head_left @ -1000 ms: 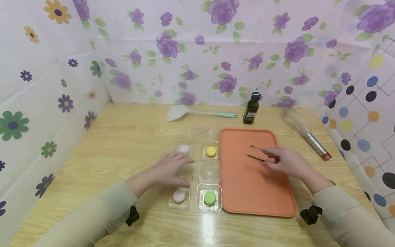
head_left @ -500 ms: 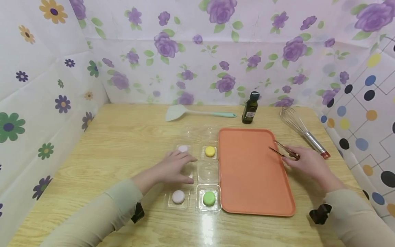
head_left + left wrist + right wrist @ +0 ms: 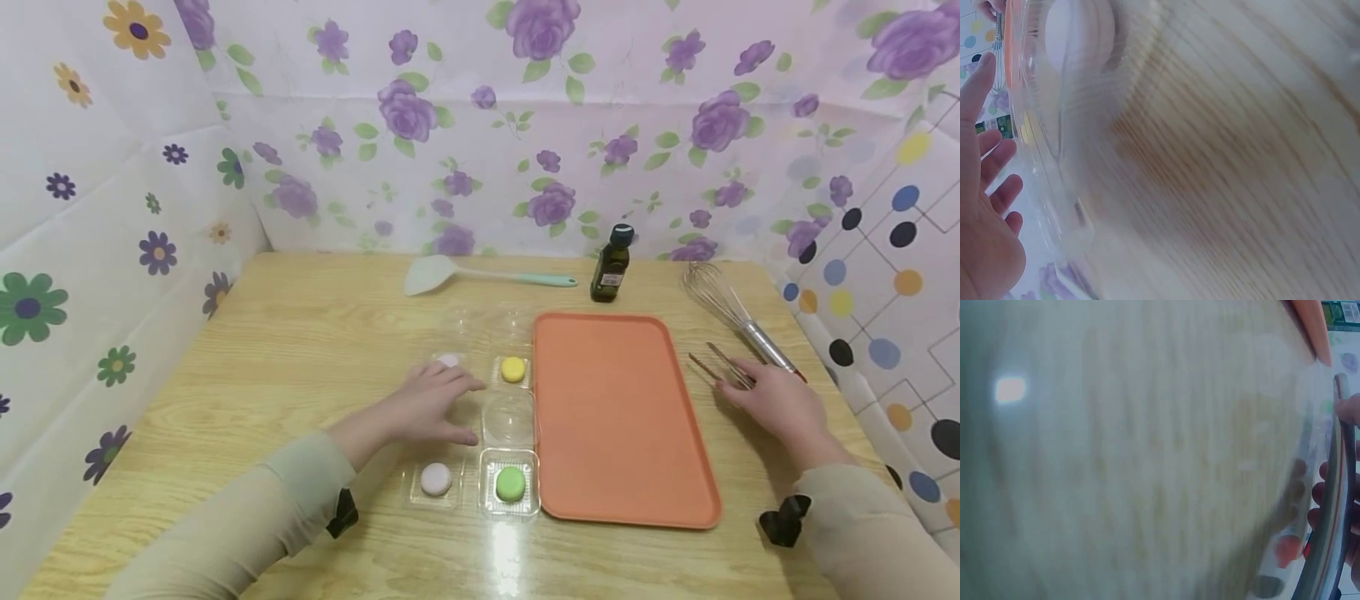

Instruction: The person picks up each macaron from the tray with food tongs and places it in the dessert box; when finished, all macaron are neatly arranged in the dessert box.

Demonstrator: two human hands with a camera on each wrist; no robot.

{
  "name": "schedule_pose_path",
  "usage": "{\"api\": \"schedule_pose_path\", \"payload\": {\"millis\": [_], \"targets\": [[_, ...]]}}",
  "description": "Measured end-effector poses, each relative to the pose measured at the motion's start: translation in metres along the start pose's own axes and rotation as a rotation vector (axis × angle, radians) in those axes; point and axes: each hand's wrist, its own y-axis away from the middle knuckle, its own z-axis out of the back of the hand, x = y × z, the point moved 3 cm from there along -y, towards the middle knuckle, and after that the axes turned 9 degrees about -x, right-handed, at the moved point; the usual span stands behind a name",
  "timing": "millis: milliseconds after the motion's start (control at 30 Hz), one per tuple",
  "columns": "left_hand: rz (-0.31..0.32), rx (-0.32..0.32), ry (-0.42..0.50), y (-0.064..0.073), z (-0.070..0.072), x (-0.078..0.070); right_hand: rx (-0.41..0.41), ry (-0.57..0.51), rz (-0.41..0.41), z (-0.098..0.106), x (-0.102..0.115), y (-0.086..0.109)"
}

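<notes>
My left hand (image 3: 431, 404) hovers over the left column of a clear plastic macaron box (image 3: 508, 419), fingers loosely spread and holding nothing. A pale pink macaron (image 3: 436, 479) sits below the hand, and another pale macaron (image 3: 448, 360) shows partly behind its fingers. To the right, in the box's other column, lie a yellow macaron (image 3: 513, 369) and a green macaron (image 3: 511, 483). With my right hand (image 3: 783, 404) I hold metal tongs (image 3: 723, 363), their tips apart with nothing between them. That hand is over the table just right of the orange tray (image 3: 615, 425).
A whisk (image 3: 742, 321) lies close to the right hand, its handle end partly covered. Behind the tray stands a dark green bottle (image 3: 611, 262). A white spatula (image 3: 450, 273) with a mint handle lies along the back. Patterned cloth walls surround the table (image 3: 315, 333).
The right hand has carried the tongs rightward from above the tray to the table beside it. My left hand has shifted slightly right over the plastic box.
</notes>
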Motion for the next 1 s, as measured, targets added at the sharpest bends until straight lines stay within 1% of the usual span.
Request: {"api": "schedule_pose_path", "payload": {"millis": [233, 433, 633, 733, 800, 867, 933, 1000], "targets": [[-0.004, 0.009, -0.023, -0.005, -0.002, -0.004, 0.051, 0.037, -0.045, -0.007, -0.008, -0.001], [-0.007, -0.001, -0.036, -0.008, -0.002, -0.005, 0.047, 0.054, -0.067, -0.008, -0.009, -0.002], [-0.001, 0.006, -0.024, -0.006, -0.002, -0.002, 0.033, 0.066, -0.073, -0.013, -0.011, -0.003], [0.003, 0.009, -0.014, -0.004, -0.002, -0.001, 0.027, 0.061, -0.079, -0.012, -0.01, -0.002], [0.008, 0.011, -0.004, -0.004, -0.002, -0.001, -0.006, 0.054, -0.069, -0.01, -0.007, 0.0], [0.007, 0.013, -0.008, -0.005, -0.002, -0.001, -0.066, 0.048, -0.045, -0.008, -0.001, 0.0], [0.007, 0.013, -0.013, -0.005, -0.003, -0.001, -0.128, 0.027, 0.003, -0.006, 0.011, -0.002], [0.005, 0.011, -0.021, -0.005, -0.003, -0.001, -0.186, -0.014, 0.071, -0.006, 0.028, -0.006]]}}
